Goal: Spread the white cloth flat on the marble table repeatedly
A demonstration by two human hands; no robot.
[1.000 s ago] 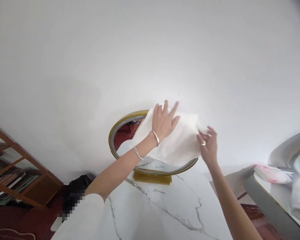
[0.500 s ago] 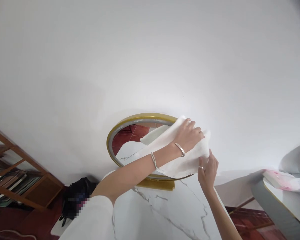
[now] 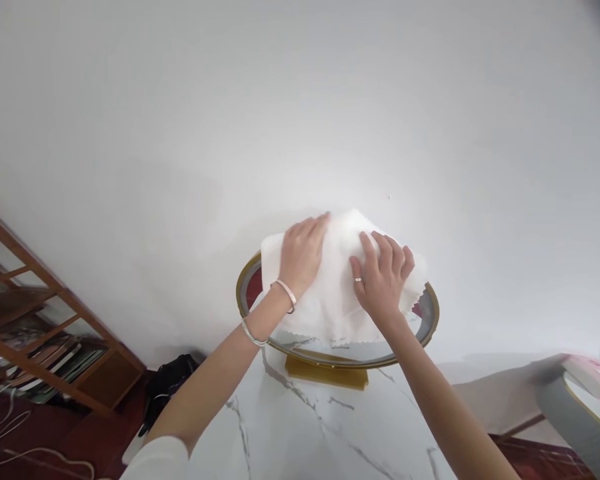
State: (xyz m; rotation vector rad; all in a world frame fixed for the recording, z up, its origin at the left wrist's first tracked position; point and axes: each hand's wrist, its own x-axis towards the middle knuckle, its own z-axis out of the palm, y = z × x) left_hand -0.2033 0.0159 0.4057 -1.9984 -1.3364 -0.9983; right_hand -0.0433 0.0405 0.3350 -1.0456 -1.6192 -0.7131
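A round mirror with a gold rim (image 3: 425,320) stands on a gold base (image 3: 327,372) at the back of a white marble table (image 3: 330,427), against a white wall. A white cloth (image 3: 337,287) is spread over the upper part of the mirror. My left hand (image 3: 301,257), with a bracelet at the wrist, lies flat on the cloth's left half. My right hand (image 3: 383,277), wearing a ring, presses flat on the cloth's right half. Both hands push the cloth against the glass, and most of the glass is hidden by it.
A wooden shelf with books (image 3: 35,333) stands at the left over a dark red floor. A black bag (image 3: 167,387) lies on the floor by the wall. A grey table edge with a pink packet (image 3: 593,377) shows at the right.
Both hands moved with the cloth from the mirror's right edge up to its top middle. My right hand went from pinching the cloth's corner to lying flat on it.
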